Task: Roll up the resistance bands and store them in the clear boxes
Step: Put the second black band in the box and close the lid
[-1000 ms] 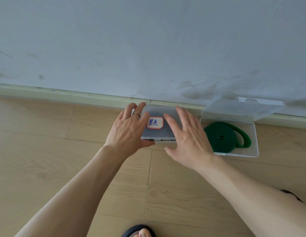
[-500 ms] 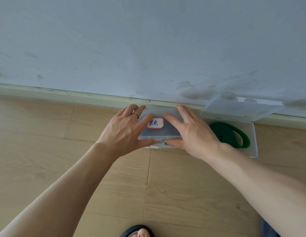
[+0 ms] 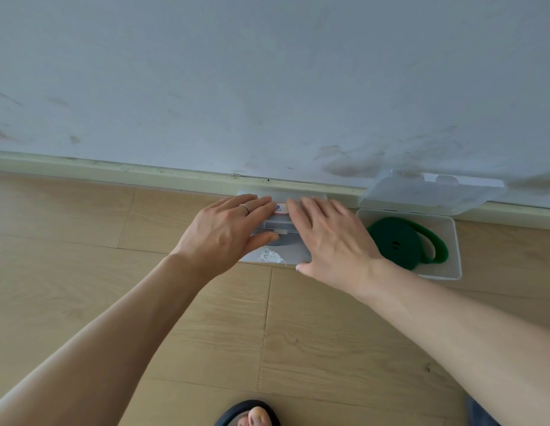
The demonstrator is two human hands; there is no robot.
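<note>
A clear box (image 3: 293,258) with a red-edged label (image 3: 280,208) on its lid (image 3: 278,225) stands by the wall. The lid's front edge is raised, and something dark (image 3: 283,240) shows inside beneath it. My left hand (image 3: 227,232) pinches the lid, fingers on top and thumb under its front edge. My right hand (image 3: 332,241) lies flat on the lid's right part, its thumb by the box's front corner. Right of it, a second clear box (image 3: 453,241) is open and holds a rolled green resistance band (image 3: 393,241).
The open box's lid (image 3: 421,192) leans back against the wall and baseboard (image 3: 113,167). Wood flooring (image 3: 83,241) stretches left and toward me. A sandalled foot (image 3: 252,416) shows at the bottom edge.
The labelled lid lay flat a second ago; its front edge has since risen, exposing the box's inside. Both hands slid farther over the lid toward the wall.
</note>
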